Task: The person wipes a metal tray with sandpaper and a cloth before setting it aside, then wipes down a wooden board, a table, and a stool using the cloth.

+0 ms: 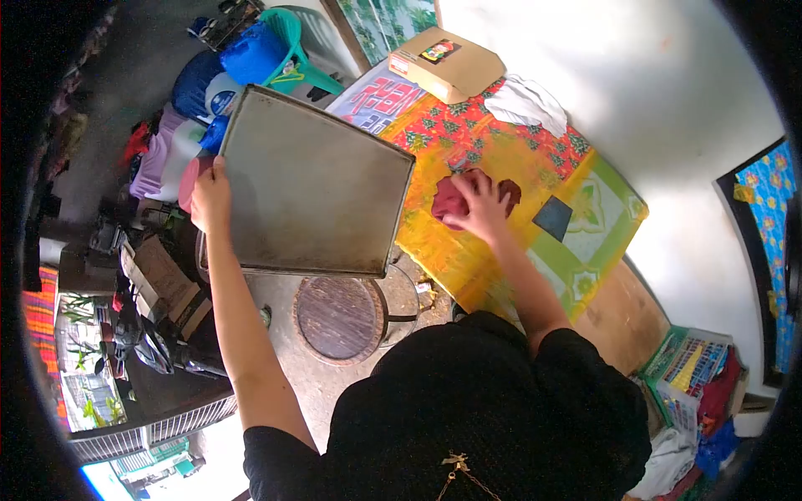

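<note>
My left hand (212, 196) grips the left edge of a large flat metal tray (313, 188) with a dark rim, raised and tilted beside the table. A pink piece (189, 182), perhaps cloth, shows by that hand; its full shape is hidden. My right hand (483, 207) has its fingers curled over a crumpled dark red cloth (449, 201) on the yellow part of the table cover (422, 230). Just right of this hand lies a small dark square (553, 218).
A cardboard box (451, 67) and a white cloth (526, 104) rest at the table's far end. Below the tray stands a round wooden stool (338, 319). A green chair (288, 37) is at the back left, and a filled crate (689, 367) sits at lower right.
</note>
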`<action>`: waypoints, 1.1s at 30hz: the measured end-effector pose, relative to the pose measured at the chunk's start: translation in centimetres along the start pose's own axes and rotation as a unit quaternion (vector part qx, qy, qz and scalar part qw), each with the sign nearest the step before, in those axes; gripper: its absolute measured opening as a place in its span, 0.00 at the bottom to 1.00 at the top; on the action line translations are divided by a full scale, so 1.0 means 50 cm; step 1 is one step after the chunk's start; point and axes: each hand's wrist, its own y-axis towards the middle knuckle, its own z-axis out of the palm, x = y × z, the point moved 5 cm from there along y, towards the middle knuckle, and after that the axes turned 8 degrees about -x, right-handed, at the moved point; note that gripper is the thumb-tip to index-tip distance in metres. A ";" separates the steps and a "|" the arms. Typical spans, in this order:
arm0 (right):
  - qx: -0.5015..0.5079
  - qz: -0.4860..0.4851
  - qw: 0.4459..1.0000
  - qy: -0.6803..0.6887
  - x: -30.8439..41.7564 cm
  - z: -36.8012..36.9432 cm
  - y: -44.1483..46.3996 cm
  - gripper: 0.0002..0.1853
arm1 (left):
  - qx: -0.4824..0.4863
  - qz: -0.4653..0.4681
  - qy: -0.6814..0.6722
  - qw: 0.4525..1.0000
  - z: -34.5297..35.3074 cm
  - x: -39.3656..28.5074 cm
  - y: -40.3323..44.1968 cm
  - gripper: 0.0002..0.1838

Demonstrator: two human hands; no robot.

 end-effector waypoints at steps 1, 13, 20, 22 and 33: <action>0.035 0.012 0.999 0.008 0.004 0.034 0.004 0.31 | -0.005 0.000 -0.009 1.000 -0.008 -0.004 -0.003 0.33; -0.230 -0.081 0.882 0.404 0.466 -0.229 0.296 0.29 | 0.012 0.045 -0.060 0.997 -0.073 -0.116 -0.059 0.36; -0.328 -0.001 0.889 0.320 0.489 -0.257 0.399 0.21 | -0.134 0.135 -0.034 0.981 -0.117 -0.138 -0.116 0.26; -0.328 0.023 0.892 0.310 0.463 -0.247 0.398 0.23 | -0.160 0.138 -0.036 0.977 -0.119 -0.134 -0.134 0.25; -0.026 0.281 0.929 0.237 0.201 0.154 0.148 0.28 | -0.197 0.119 -0.059 0.971 -0.091 -0.082 -0.111 0.24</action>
